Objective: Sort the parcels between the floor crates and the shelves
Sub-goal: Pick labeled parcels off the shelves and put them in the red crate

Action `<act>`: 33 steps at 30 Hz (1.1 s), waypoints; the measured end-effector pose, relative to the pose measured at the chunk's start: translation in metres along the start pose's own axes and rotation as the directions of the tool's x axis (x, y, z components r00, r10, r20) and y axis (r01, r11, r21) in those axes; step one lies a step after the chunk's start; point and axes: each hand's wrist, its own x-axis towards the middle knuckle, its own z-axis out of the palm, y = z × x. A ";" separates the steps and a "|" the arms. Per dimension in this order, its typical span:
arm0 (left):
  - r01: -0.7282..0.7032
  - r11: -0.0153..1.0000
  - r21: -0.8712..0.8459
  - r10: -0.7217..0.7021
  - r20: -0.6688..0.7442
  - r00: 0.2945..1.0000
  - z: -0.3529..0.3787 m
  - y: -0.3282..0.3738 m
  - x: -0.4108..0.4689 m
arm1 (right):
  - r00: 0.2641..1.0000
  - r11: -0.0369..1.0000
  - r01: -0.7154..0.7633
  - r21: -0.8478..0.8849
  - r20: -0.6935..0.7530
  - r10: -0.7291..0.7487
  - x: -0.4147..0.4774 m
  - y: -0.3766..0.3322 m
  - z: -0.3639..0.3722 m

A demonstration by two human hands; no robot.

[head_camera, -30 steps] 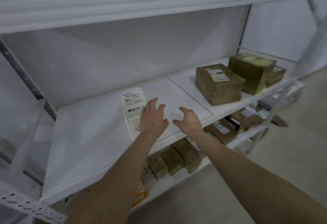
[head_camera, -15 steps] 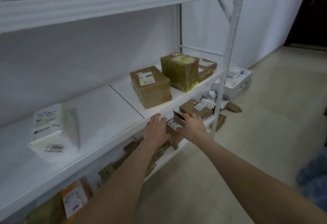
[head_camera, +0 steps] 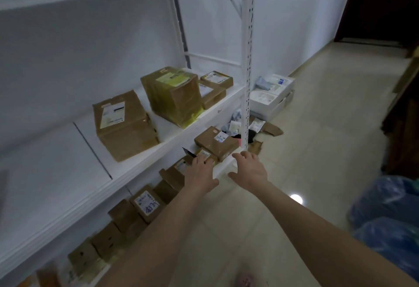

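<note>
Parcels (head_camera: 213, 142) lie on the lower shelf (head_camera: 223, 167). Our left grip (head_camera: 199, 174) and right grip (head_camera: 249, 169) are both wide just before its edge, holding nothing.

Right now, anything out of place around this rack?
Yes. Loose cardboard scraps and small packets lie scattered on the floor around the base of the upright. On the lower shelf, the parcels lean in a ragged row, and one box has a flap standing open.
</note>
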 end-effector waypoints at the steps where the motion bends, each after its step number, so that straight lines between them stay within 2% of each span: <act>1: 0.000 1.000 0.000 0.000 0.008 1.000 0.005 0.005 0.016 | 1.000 1.000 -0.004 -0.002 0.008 0.004 0.014 0.010 0.000; 10: 0.027 0.999 -0.022 -0.024 0.124 0.992 0.058 0.043 0.172 | 0.993 1.000 -0.018 -0.014 0.118 0.020 0.168 0.089 0.004; 18: 0.133 0.988 -0.072 -0.114 0.226 0.967 0.111 0.067 0.272 | 0.977 1.000 0.023 0.004 0.212 -0.023 0.279 0.149 0.042; 22: 0.233 0.966 -0.115 -0.192 0.288 0.938 0.151 0.067 0.313 | 0.945 0.995 0.099 -0.013 0.315 -0.090 0.334 0.177 0.086; 28: 0.447 0.882 -0.148 -0.382 0.331 0.863 0.215 0.071 0.361 | 0.863 0.965 0.261 -0.029 0.455 -0.220 0.406 0.218 0.147; 33: 0.540 0.830 -0.141 -0.473 0.334 0.815 0.276 0.066 0.386 | 0.794 0.891 0.444 -0.097 0.503 -0.341 0.458 0.236 0.197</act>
